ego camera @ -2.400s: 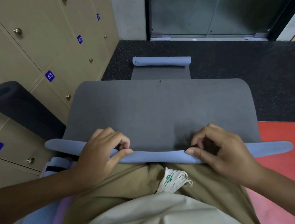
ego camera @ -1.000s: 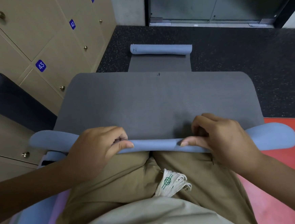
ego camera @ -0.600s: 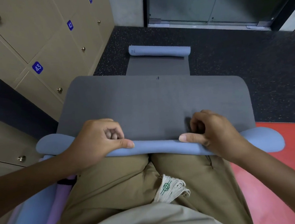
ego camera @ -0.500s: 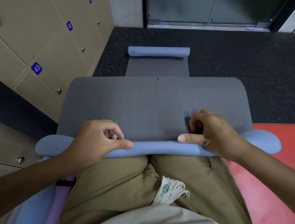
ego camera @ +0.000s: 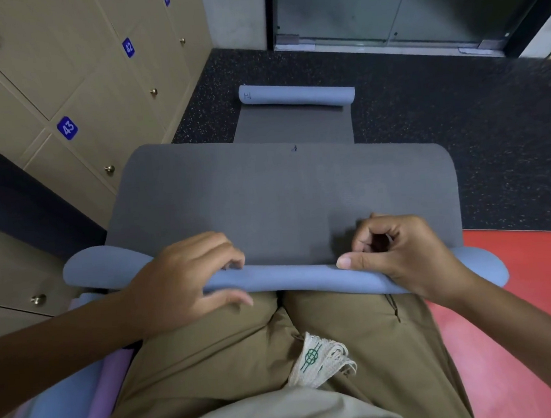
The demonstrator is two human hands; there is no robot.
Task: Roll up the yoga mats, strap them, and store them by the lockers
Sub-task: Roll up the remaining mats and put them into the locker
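Note:
A grey yoga mat (ego camera: 282, 191) with a blue underside lies on the floor in front of my knees. Its near edge is turned over into a thin blue roll (ego camera: 289, 275) across my lap. My left hand (ego camera: 180, 279) holds the roll's left part, fingers over the top and thumb beneath. My right hand (ego camera: 403, 255) grips the right part, fingers curled onto the grey face and thumb laid along the blue roll. The mat's far end (ego camera: 295, 95) curls up into a small blue roll.
Beige numbered lockers (ego camera: 59, 77) run along the left. A dark rolled mat (ego camera: 19, 196) leans against them. A blue and purple mat (ego camera: 52, 407) lies by my left leg. A white woven strap (ego camera: 322, 360) rests on my lap. Glass doors (ego camera: 399, 1) stand beyond.
My left thumb has dropped from the top of the roll to beneath it, and the fingers have reached forward over it. The right hand keeps its grip.

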